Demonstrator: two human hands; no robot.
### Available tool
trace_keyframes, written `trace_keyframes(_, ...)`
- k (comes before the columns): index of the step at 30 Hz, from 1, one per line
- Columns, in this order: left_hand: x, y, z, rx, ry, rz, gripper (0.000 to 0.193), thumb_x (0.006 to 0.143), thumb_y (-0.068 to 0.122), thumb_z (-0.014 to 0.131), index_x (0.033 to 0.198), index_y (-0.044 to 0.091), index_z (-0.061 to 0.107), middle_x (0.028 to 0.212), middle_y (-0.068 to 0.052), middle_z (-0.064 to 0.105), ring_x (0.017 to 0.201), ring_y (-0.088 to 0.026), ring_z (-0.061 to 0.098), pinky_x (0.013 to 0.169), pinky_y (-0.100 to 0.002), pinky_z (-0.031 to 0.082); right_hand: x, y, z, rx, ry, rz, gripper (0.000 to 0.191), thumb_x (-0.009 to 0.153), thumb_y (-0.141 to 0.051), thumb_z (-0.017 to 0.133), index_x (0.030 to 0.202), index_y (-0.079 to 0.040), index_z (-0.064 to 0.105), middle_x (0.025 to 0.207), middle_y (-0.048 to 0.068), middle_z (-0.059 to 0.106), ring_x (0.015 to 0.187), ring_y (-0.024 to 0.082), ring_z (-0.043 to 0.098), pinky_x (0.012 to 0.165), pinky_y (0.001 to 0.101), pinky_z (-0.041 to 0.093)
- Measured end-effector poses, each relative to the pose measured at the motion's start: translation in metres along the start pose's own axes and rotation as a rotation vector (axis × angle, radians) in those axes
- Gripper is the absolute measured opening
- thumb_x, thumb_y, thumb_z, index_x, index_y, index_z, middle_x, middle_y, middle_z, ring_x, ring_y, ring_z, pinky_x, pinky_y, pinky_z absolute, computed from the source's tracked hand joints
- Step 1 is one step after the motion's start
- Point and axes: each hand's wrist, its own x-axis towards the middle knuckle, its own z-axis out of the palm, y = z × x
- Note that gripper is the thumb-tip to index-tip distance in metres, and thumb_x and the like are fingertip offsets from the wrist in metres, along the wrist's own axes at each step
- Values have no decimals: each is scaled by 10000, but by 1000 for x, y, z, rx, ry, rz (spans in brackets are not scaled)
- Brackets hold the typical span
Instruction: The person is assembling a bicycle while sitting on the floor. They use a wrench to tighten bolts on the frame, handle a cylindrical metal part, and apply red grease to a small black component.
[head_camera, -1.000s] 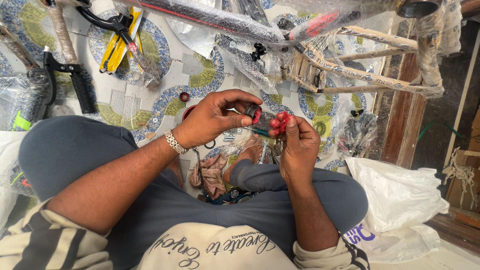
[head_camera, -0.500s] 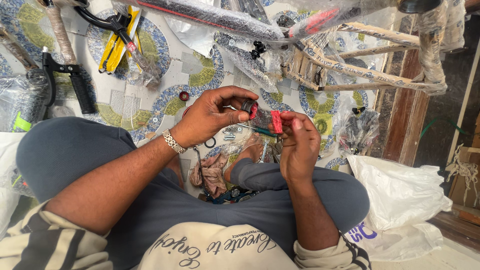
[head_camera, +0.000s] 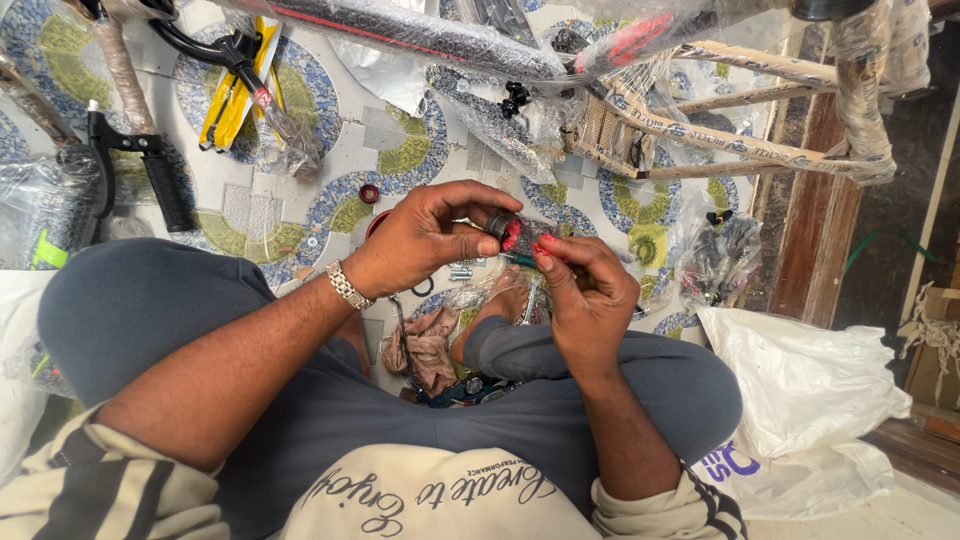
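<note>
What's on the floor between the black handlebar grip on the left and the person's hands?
In the head view, between the black grip and the left hand lies patterned tile floor with one small red ring.

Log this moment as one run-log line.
left hand: pinches small black part | right hand: grips same part's red end | floor: black brake lever, rag

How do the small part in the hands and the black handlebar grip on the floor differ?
The small dark part is pinched between the fingers of the left hand and right hand; the black handlebar grip lies untouched on the tiled floor. The part is short and mostly hidden by fingers; the grip is long, slim and fully visible, joined to a black bracket. Both are dark.
</note>
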Motion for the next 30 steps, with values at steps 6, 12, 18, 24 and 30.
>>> trace_keyframes(6,1,-3,2,-9,-26,-13,467,907,118,787,1352,72,651,1135,-43,730,1041,-77,701,916,-257,625,2,-7,4,-221,1,-174,103,992,-46,761,1041,3,685,991,83,698,891,122,658,787,263,535)
trace_keyframes(12,2,-6,1,8,-43,30,458,916,107,788,1354,62,659,1172,-54,720,1076,-91,689,934,-267,624,3,-15,9,-410,-36,-292,70,1010,-46,717,1046,1,680,960,101,688,855,162,683,734,292,543)
trace_keyframes(18,1,-6,1,-97,-71,27,478,905,97,797,1353,48,637,1230,-61,704,1155,-122,683,1026,-307,612,2,-19,12,-537,-28,-388,92,1008,-17,704,1100,-11,701,978,109,685,867,215,685,736,326,537)
trace_keyframes(24,1,-3,-2,-138,-64,53,480,869,58,828,1310,38,639,1275,-68,693,1211,-145,674,1062,-341,594,0,-12,11,-658,-81,-529,266,958,49,708,1211,-31,720,918,76,634,804,228,598,712,361,484)
trace_keyframes(30,2,6,-6,-105,-42,40,468,859,32,833,1296,40,665,1237,-69,707,1185,-148,684,1047,-331,597,2,-6,12,-840,-152,-644,527,825,65,727,1319,-116,700,952,54,608,852,246,581,755,405,501)
